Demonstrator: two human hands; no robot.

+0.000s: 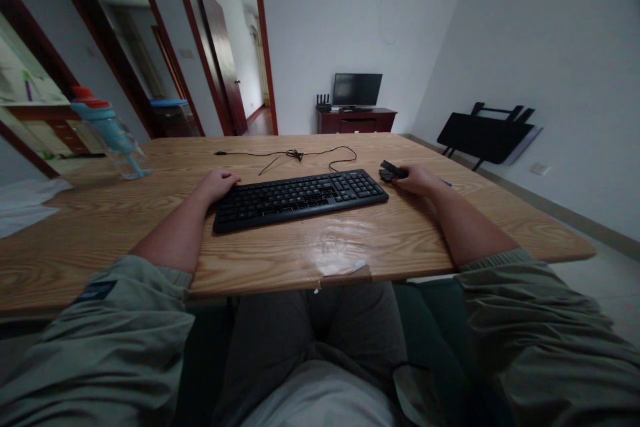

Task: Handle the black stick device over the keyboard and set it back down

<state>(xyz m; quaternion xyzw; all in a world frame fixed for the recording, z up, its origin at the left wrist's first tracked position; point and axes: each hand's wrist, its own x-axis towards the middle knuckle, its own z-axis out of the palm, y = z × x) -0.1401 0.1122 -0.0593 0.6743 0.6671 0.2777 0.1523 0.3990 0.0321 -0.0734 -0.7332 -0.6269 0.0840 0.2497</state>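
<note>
A black keyboard [300,197] lies slightly askew on the wooden table [280,267]. Some spots in its lower rows look glossy and bare, as if keycaps are off there. My left hand [219,185] is closed on its far left corner. Just past the right end, my right hand [417,180] pinches a dark, bar-shaped piece [394,169], whose kind I cannot make out. Beneath that piece sits a small heap of black bits [385,176], possibly keycaps. A thin blue tip [446,182] shows behind my right wrist; the rest is hidden.
The keyboard's cable [295,155] lies loosely bundled behind it. A blue bottle with a red lid [113,130] stands at the left, near white paper or cloth [30,203]. Tape [346,275] covers part of the front edge. A folded black table [485,135] leans at the right wall.
</note>
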